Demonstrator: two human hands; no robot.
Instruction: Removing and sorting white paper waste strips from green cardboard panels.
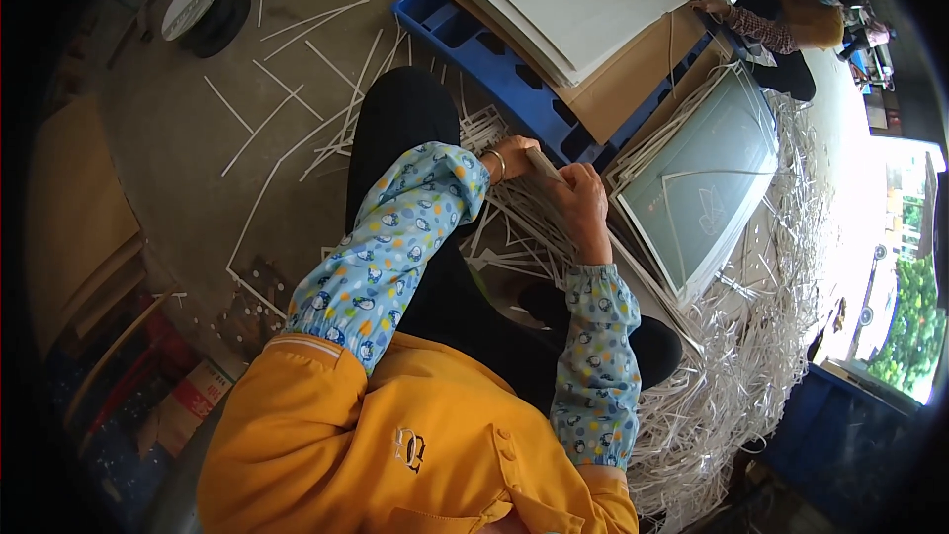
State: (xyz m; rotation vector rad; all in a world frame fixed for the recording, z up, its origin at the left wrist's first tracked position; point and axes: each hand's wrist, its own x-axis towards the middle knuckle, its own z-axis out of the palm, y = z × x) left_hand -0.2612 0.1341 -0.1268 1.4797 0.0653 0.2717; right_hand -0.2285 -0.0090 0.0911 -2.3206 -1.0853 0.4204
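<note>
My left hand (512,155), a bangle on its wrist, is closed round one end of a narrow pale bundle (543,166) that looks like card edges or strips. My right hand (583,196) has its fingers bent onto the other end of the same bundle. What exactly the bundle is, the fingers partly hide. Under and around both hands lies a tangle of thin white strips (534,210). Just right of my right hand leans a stack of printed grey-green sheets (704,173) with cut white edges.
Ahead, a blue plastic pallet (474,59) carries brown cardboard (618,104) and large white sheets (583,0). A co-worker (791,10) reaches over those sheets from the right. Shredded white strips (712,415) heap up at my right. Loose strips (287,119) and a round-topped stool (195,2) are at left.
</note>
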